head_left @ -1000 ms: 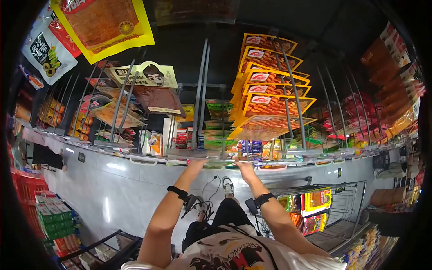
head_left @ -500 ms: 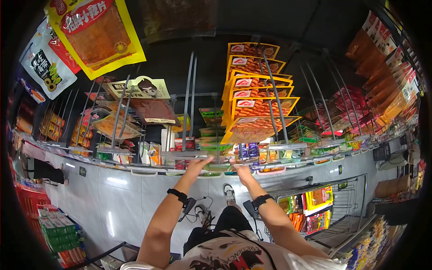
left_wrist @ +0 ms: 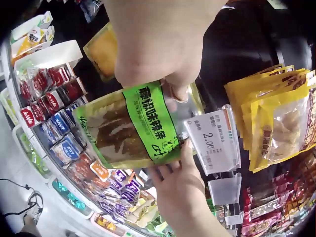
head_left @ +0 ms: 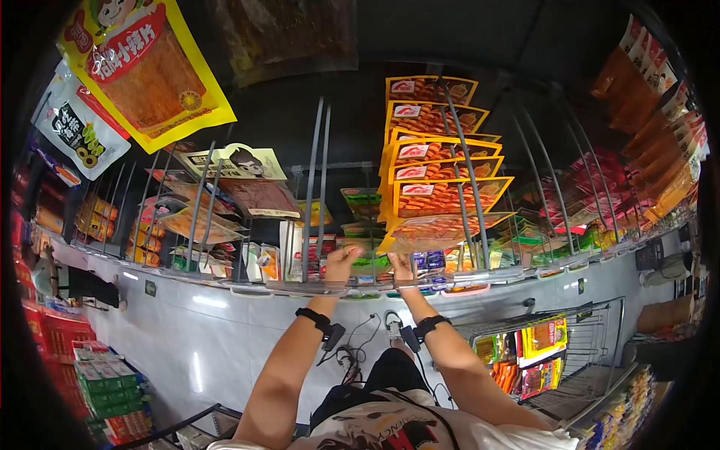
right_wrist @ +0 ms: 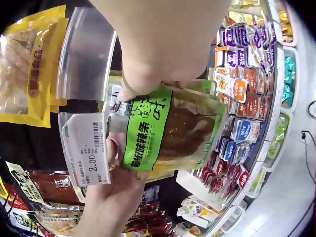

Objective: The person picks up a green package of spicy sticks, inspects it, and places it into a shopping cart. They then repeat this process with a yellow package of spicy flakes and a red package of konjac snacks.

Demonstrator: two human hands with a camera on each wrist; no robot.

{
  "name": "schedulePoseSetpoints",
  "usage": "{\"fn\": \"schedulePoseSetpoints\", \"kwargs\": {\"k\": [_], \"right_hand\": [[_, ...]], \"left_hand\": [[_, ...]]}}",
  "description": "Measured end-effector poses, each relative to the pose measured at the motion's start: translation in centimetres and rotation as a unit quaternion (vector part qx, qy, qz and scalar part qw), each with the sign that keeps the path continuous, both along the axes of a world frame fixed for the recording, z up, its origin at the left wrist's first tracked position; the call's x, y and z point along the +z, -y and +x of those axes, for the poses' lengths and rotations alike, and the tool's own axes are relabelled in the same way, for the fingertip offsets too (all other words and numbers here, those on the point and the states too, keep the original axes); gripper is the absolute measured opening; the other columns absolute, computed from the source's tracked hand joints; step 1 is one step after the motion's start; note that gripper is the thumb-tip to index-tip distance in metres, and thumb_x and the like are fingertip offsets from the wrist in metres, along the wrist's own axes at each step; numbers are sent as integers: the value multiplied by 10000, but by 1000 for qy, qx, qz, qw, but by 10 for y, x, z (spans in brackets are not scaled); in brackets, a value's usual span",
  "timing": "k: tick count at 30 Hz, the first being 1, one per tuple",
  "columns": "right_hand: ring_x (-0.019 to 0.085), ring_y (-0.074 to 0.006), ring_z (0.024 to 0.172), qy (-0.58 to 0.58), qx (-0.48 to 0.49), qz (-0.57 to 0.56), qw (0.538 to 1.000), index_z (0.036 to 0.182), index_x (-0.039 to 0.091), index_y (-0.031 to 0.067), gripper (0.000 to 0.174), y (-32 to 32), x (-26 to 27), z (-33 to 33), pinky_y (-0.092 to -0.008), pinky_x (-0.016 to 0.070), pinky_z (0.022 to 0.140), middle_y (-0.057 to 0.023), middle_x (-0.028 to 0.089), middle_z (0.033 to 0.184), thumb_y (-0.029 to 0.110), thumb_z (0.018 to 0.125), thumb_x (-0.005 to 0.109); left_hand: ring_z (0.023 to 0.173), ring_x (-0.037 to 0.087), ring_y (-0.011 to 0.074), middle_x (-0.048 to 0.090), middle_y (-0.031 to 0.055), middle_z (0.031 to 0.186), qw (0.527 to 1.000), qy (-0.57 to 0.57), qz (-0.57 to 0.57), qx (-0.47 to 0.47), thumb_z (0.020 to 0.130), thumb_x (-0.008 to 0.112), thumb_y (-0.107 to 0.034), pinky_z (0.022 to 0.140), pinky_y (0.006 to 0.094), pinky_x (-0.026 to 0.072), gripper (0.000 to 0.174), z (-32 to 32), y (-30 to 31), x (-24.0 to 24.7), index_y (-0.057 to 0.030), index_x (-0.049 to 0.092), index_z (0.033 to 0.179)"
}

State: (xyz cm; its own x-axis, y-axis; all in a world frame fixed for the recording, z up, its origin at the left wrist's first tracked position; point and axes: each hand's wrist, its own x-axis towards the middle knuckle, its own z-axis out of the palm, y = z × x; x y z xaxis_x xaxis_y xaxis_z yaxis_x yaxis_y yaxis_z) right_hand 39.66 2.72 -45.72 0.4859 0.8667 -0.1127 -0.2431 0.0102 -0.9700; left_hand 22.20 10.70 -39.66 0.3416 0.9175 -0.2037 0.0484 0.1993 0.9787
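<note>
Left grip (head_left: 343, 264) and right grip (head_left: 402, 268), both closed on one green-banded packet (left_wrist: 133, 129).

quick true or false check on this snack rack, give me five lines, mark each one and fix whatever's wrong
1. The left hand and right hand both hold the green-labelled packet. True.
2. The price tag beside it reads 5.00. False: the price tag reads 2.00.
3. The shopping cart is empty. False: bags of snacks lie in it.
4. Each wrist wears a black band. True.
5. The orange packets lie on the floor. False: they are hanging up.
</note>
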Motion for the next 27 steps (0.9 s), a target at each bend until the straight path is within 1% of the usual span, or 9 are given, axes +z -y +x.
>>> {"fn": "schedulePoseSetpoints", "kwargs": {"k": [3, 8, 10, 12, 14, 16, 20, 22, 27], "right_hand": [[515, -365, 1137, 649, 68, -109, 749, 1279, 545, 113, 455, 9, -36, 11, -441, 422, 995, -190, 525, 1202, 139, 839, 656], [555, -369, 1130, 575, 34, 6, 818, 1325, 521, 102, 590, 19, -58, 17, -473, 450, 993, -175, 576, 1225, 95, 760, 692], [553, -309, 1179, 349, 83, -91, 929, 1326, 552, 75, 501, 35, -86, 31, -421, 466, 987, -173, 548, 1286, 41, 834, 641], [651, -215, 985, 123, 19, -70, 990, 1125, 637, 13, 222, 55, -57, 22, -312, 507, 887, -91, 683, 974, 145, 950, 602], [672, -182, 784, 188, 66, -135, 971, 1026, 653, -3, 184, 88, -16, 21, -295, 538, 760, -46, 677, 769, 156, 949, 602], [672, -198, 724, 279, 143, -176, 933, 1099, 636, 35, 227, 137, -125, 67, -316, 523, 602, -53, 685, 900, 173, 920, 613], [566, -190, 479, 1, 82, -396, 915, 887, 655, 40, 165, 245, -97, 64, -308, 411, 379, -63, 628, 699, 204, 882, 642], [671, -238, 647, -22, 125, -432, 893, 1050, 630, 63, 189, 298, -72, 69, -373, 526, 517, -93, 686, 925, 170, 898, 599], [574, -177, 536, -107, -39, -407, 906, 947, 615, 62, 152, 415, -78, 78, -314, 488, 456, -55, 619, 769, 195, 882, 582]], "left_hand": [[923, 655, 138, 727, 51, 988, 998, -49, 40, 10, 925, 671, -191, 872, 287, 497, 226, 6, -3, 12, -4, 716, 1044], [984, 655, 176, 711, 77, 1043, 994, -28, 107, -22, 922, 674, -250, 914, 335, 501, 261, -11, -12, -55, -33, 697, 1066], [1007, 653, 221, 690, 110, 1092, 994, -6, 95, -54, 875, 726, -217, 927, 359, 495, 333, -26, -12, -68, -69, 656, 1165], [1000, 644, 220, 690, 100, 1082, 990, -81, 113, 40, 887, 717, -244, 939, 363, 483, 332, -46, 20, -7, -51, 657, 1150], [956, 643, 200, 698, 85, 1037, 996, -30, 33, 82, 894, 711, -255, 896, 364, 501, 339, -67, 43, -33, -43, 656, 1153], [932, 646, 192, 698, 80, 1021, 998, -48, 32, 16, 893, 712, -253, 859, 340, 515, 346, -102, 63, -56, -49, 654, 1167], [884, 655, 186, 690, 74, 1000, 990, 65, -83, -96, 896, 700, -223, 777, 311, 539, 322, -175, 115, -106, -62, 656, 1171], [887, 664, 205, 687, 75, 998, 971, 151, -178, -55, 920, 656, -214, 765, 334, 548, 298, -217, 151, -119, -65, 645, 1178], [899, 669, 213, 679, 66, 1024, 954, 187, -218, 82, 953, 593, -202, 783, 343, 553, 302, -320, 232, -95, -34, 597, 1205]]}}
